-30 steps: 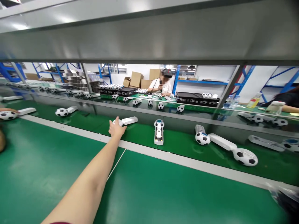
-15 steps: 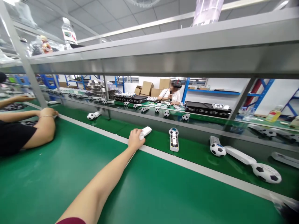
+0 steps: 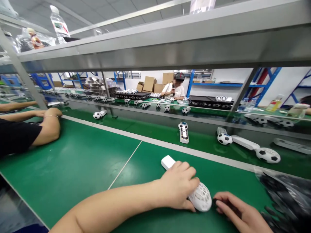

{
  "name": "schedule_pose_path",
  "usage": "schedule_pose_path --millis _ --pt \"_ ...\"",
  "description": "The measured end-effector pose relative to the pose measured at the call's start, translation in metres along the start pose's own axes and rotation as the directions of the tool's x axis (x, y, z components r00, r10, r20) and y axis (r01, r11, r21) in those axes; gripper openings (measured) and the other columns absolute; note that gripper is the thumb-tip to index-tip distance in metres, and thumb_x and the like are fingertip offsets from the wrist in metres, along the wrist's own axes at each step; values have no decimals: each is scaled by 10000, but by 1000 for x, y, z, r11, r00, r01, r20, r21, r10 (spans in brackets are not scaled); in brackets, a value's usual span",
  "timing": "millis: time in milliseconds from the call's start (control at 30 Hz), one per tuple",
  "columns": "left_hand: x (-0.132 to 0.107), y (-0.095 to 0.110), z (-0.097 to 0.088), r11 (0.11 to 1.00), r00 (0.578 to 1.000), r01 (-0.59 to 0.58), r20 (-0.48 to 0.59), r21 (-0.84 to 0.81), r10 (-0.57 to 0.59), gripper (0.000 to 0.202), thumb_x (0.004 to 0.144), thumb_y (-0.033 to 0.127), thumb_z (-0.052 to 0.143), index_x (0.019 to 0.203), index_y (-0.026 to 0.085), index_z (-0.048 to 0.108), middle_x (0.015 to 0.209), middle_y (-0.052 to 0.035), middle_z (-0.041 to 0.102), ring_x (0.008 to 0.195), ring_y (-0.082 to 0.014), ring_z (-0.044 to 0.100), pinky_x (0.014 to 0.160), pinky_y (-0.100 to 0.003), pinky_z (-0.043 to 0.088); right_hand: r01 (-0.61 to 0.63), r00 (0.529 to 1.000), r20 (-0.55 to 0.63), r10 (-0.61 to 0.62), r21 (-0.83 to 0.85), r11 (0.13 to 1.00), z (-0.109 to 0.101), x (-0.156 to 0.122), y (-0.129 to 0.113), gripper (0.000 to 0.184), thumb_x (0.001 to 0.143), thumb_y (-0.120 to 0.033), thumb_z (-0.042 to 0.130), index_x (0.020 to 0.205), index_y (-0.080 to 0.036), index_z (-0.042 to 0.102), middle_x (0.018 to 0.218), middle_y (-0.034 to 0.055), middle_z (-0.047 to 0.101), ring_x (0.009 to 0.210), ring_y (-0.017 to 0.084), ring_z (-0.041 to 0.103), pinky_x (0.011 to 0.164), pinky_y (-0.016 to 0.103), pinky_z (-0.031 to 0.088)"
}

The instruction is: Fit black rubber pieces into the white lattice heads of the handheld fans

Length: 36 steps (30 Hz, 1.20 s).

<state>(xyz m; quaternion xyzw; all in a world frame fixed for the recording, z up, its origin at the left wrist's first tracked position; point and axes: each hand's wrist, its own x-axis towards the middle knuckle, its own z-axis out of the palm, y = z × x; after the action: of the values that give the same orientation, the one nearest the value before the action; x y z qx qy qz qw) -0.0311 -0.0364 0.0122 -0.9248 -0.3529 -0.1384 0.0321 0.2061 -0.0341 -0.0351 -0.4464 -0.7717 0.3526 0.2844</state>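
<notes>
A long workbench topped with a green mat (image 3: 73, 161) runs beneath a grey metal shelf (image 3: 155, 48), with blue storage racks (image 3: 196, 77) and cardboard boxes (image 3: 150, 84) in the far background. On a green belt (image 3: 145, 129) beyond the bench's pale edge lie spaced pieces, among them a black-and-white football shell (image 3: 224, 139) and an opened unit (image 3: 184, 132). At left, a co-worker's forearm (image 3: 48, 127) rests on the bench; farther off, a person in a white shirt (image 3: 173, 90) sits at another bench.

Near the front of the mat, the left hand (image 3: 177, 184) is clamped over a white perforated ball-shaped cage (image 3: 201, 198). A white rectangular handle (image 3: 167, 162) sticks out past the hand's far side; the hand hides whether the two join. The right hand (image 3: 239, 210) lies apart, just beside the cage, its fingers curled over what may be a small dark piece, too hidden to tell. To the right lies a clear bag of black pieces (image 3: 284, 197). Work on this one piece looks to be in hand, and the next move calls for closing the small gap between the right hand and the cage.
</notes>
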Motion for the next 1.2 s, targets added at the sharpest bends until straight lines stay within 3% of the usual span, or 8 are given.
schedule_pose_path --millis 100,200,267,367,600,767,1000,1200 --pt "27 8 10 993 993 -93 69 -75 98 636 598 668 583 946 139 523 902 -112 599 842 -263 564 773 -359 432 -57 985 -156 67 63 996 -10 2 -2 331 782 -497 532 879 -188 599 822 42 634 736 175 607 628 191 508" --pt "43 14 22 979 978 147 170 -140 -122 729 553 751 530 978 160 505 757 -76 612 698 -260 583 606 -335 449 -36 953 -300 47 43 998 -17 2 -2 305 798 -471 535 878 -184 598 889 58 612 801 184 581 686 229 493" --pt "46 18 26 955 960 257 153 -146 -235 754 561 722 556 1068 169 485 854 -94 616 779 -289 587 641 -353 453 19 936 -351 -10 22 1000 -19 1 -4 263 829 -432 513 853 -186 602 918 66 586 858 192 556 708 255 476" --pt "44 17 26 940 959 269 143 -211 -243 800 603 587 635 1258 213 369 1058 -93 572 933 -287 565 757 -349 438 104 916 -392 -82 35 994 -19 0 -9 209 828 -389 540 823 -195 617 961 76 541 941 208 517 734 288 460" --pt "44 10 27 884 933 350 202 -308 -299 531 642 531 611 1090 265 510 901 -35 606 822 -253 581 625 -285 393 148 969 -207 -134 52 988 -6 -7 -23 98 800 -303 607 757 -215 615 1024 50 492 1013 209 476 909 363 385" --pt "44 16 27 882 930 359 198 -304 -311 522 626 610 579 1012 262 527 859 -28 600 783 -242 571 596 -280 367 144 963 -215 -160 -85 986 -1 -7 -24 40 786 -230 615 751 -217 599 1074 50 477 1069 228 441 949 406 344" --pt "43 15 27 901 936 342 179 -266 -303 545 646 641 536 1043 269 496 889 -29 602 789 -247 568 568 -279 357 48 972 -236 -20 113 992 3 -1 -16 280 745 -221 649 960 -211 470 1304 79 376 1160 215 418 924 352 403" --pt "46 17 22 874 905 409 239 -261 -352 436 651 581 555 927 246 514 867 -26 599 779 -239 569 567 -271 351 16 991 -135 17 244 970 8 0 -19 448 770 -174 595 1163 -207 384 1171 64 512 1080 179 496 902 318 421"
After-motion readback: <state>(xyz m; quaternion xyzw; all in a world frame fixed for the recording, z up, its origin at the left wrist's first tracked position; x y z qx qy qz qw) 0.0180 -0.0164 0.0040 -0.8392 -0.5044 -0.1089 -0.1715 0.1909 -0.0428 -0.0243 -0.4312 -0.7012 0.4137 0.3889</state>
